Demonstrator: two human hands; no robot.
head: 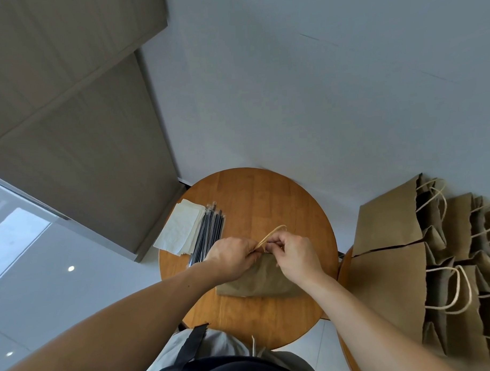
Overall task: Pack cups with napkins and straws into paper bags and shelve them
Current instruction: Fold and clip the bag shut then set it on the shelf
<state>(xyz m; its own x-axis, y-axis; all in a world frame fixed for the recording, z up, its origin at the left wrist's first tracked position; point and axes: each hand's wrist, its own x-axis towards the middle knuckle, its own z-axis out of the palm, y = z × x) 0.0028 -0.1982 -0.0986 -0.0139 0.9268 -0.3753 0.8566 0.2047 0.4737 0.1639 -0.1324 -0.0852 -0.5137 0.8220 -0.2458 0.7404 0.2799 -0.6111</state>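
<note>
A flat brown paper bag point(258, 282) lies on the round wooden table point(266, 201) in front of me. My left hand point(231, 258) and my right hand point(292, 253) meet at the bag's top edge, both pinching it where the twisted paper handle point(273, 231) loops up. To the left on the table lie a stack of white napkins point(181, 229) and a bundle of black wrapped straws point(209, 231). No cup is in view.
Several brown paper bags with cord handles point(424, 262) stand together on a second wooden surface at the right. A grey cabinet point(78, 141) rises at the left, and a pale wall lies behind the table. Glossy floor shows at lower left.
</note>
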